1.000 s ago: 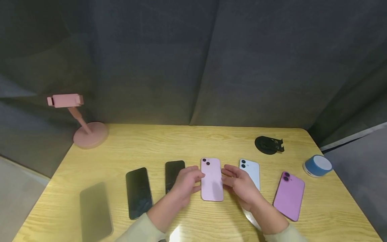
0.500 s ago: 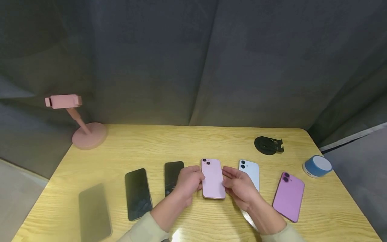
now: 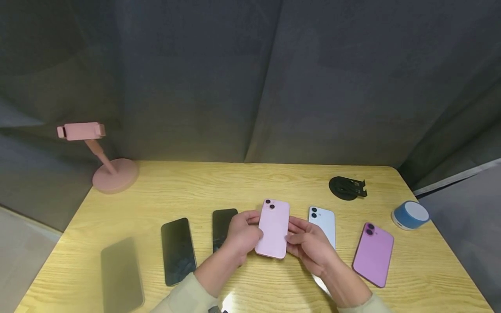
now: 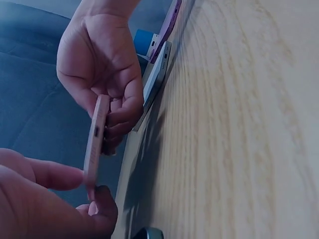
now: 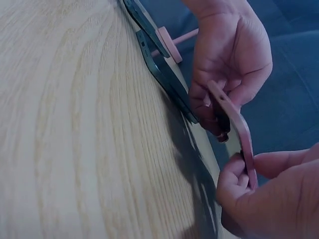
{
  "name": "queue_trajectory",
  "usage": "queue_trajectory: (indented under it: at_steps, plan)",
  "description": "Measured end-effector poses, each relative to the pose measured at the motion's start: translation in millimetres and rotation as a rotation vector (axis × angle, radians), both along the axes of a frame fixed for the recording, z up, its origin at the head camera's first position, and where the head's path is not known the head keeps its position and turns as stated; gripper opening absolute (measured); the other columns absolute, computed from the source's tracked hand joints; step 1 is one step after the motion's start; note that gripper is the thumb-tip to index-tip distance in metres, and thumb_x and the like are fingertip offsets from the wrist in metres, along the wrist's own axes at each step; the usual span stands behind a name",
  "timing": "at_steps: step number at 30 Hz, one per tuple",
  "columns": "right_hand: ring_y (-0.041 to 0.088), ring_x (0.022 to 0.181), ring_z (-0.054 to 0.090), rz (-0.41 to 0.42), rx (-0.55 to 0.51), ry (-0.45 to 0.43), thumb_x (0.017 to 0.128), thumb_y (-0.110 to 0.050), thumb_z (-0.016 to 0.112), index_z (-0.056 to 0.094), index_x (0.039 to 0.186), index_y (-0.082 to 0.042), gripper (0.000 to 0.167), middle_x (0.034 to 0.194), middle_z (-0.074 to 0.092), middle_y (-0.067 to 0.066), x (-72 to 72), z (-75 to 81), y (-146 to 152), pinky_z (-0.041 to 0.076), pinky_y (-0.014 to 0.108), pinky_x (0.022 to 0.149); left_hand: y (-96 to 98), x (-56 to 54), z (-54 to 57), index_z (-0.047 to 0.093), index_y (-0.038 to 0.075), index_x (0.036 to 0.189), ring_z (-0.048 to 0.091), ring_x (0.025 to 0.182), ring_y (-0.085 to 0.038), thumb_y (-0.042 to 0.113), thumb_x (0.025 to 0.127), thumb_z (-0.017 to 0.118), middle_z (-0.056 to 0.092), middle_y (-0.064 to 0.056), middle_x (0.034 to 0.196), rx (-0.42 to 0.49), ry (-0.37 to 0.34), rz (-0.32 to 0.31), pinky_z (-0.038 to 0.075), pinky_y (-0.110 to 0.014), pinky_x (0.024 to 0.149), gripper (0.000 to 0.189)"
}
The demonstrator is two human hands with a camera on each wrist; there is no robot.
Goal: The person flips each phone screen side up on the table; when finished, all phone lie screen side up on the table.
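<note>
A pink smartphone (image 3: 274, 228), its camera back facing up, is held above the table between both hands. My left hand (image 3: 243, 237) pinches its left edge, thumb on the back and fingers underneath. On the opposite edge, my right hand (image 3: 311, 245) grips it the same way. The left wrist view shows the bottom edge of the pink smartphone (image 4: 96, 137) and its charging port, apart from the wood. Beyond my left hand lies a black phone (image 3: 224, 221), partly covered by it. A pale blue phone (image 3: 328, 221) lies partly hidden under my right forearm.
A dark phone (image 3: 178, 252) and a grey phone (image 3: 122, 274) lie on the left of the wooden table (image 3: 235, 182); a purple phone (image 3: 373, 254) lies right. A pink phone stand (image 3: 116, 176) stands back left. Back right are a black folding stand (image 3: 346, 188) and a blue-and-white cylinder (image 3: 407, 216).
The fingers of both hands have closed on the pink smartphone's edges. It has come up off the table and now leans a little, its top shifted right.
</note>
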State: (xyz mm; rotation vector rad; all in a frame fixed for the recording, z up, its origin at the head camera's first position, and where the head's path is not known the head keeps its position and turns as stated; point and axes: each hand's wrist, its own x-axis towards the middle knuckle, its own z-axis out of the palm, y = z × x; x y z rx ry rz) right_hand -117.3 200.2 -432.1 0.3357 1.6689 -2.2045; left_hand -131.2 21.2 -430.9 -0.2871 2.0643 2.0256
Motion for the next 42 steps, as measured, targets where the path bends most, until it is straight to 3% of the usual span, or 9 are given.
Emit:
queue_trajectory:
  at_steps: [6,11,15,22,28,31,36,39,42]
  plan:
    - [0.024,0.106,0.063,0.028,-0.032,-0.011,0.095,0.011,0.045,0.033,0.147,0.009,0.054,0.125,0.059,0.017,1.4,1.3,0,0.054,0.041,0.089,2.9,2.5,4.8,0.059,-0.009,0.129,0.064,0.097,-0.026,-0.019,0.074,0.067,0.065,-0.015,0.11,-0.064,0.026,-0.048,0.058,-0.034,0.074,0.056]
    - [0.028,0.112,0.063,0.081,-0.102,0.037,0.1,0.009,0.038,0.025,0.151,0.005,0.053,0.129,0.06,0.022,3.6,1.5,1,0.051,0.043,0.094,2.1,6.5,8.8,0.054,-0.008,0.137,0.065,0.099,-0.026,-0.003,0.08,0.08,0.064,-0.019,0.118,-0.073,0.031,-0.115,0.059,-0.035,0.073,0.064]
    - [0.03,0.111,0.063,0.097,-0.102,0.074,0.099,0.01,0.046,0.028,0.152,0.001,0.057,0.133,0.055,0.026,6.1,0.3,-1,0.052,0.043,0.092,1.3,8.9,9.8,0.053,-0.005,0.139,0.063,0.105,-0.026,0.014,0.081,0.084,0.062,-0.019,0.126,-0.082,0.058,-0.161,0.058,-0.036,0.076,0.068]
    - [0.034,0.113,0.061,0.076,-0.06,0.091,0.097,0.006,0.057,0.035,0.155,-0.01,0.064,0.141,0.045,0.028,9.2,-3.9,-9,0.053,0.046,0.091,0.9,10.0,11.7,0.055,-0.004,0.138,0.062,0.111,-0.027,0.027,0.086,0.081,0.061,-0.021,0.129,-0.049,0.061,-0.182,0.057,-0.036,0.081,0.066]
    - [0.034,0.117,0.059,0.092,-0.081,0.1,0.098,0.003,0.058,0.036,0.156,-0.02,0.066,0.148,0.038,0.027,9.9,-8.3,-15,0.051,0.05,0.093,-0.4,11.5,16.0,0.059,0.006,0.138,0.065,0.085,-0.016,0.035,0.097,0.066,0.069,-0.011,0.114,0.014,0.041,-0.213,0.055,-0.03,0.064,0.051]
    - [0.036,0.115,0.06,0.101,-0.077,0.115,0.097,0.002,0.061,0.039,0.155,-0.026,0.068,0.147,0.04,0.025,8.9,-8.7,-19,0.051,0.052,0.091,-1.8,12.5,18.2,0.067,0.008,0.13,0.063,0.081,-0.015,0.033,0.1,0.062,0.071,-0.007,0.101,0.039,0.055,-0.221,0.054,-0.032,0.067,0.04]
    - [0.038,0.108,0.064,0.041,0.02,0.163,0.095,0.007,0.062,0.046,0.151,-0.026,0.067,0.135,0.051,0.026,7.9,-6.8,-23,0.055,0.05,0.086,-5.1,11.2,17.9,0.072,0.003,0.118,0.068,0.094,-0.023,0.028,0.102,0.059,0.072,-0.012,0.1,0.139,0.07,-0.2,0.056,-0.042,0.083,0.033]
    - [0.037,0.1,0.067,-0.046,0.086,0.157,0.093,0.01,0.063,0.051,0.147,-0.025,0.066,0.123,0.058,0.024,7.1,-5.1,-22,0.058,0.049,0.078,-8.3,9.3,17.1,0.068,0.003,0.126,0.069,0.097,-0.025,0.022,0.1,0.063,0.071,-0.013,0.108,0.176,0.07,-0.126,0.057,-0.041,0.084,0.033]
    - [0.034,0.094,0.069,-0.105,0.121,0.141,0.091,0.011,0.064,0.054,0.143,-0.021,0.062,0.115,0.06,0.021,6.0,-4.4,-18,0.059,0.047,0.072,-10.7,8.0,16.0,0.067,0.005,0.127,0.069,0.09,-0.025,0.013,0.095,0.069,0.067,-0.011,0.103,0.146,0.071,-0.019,0.058,-0.038,0.076,0.033]
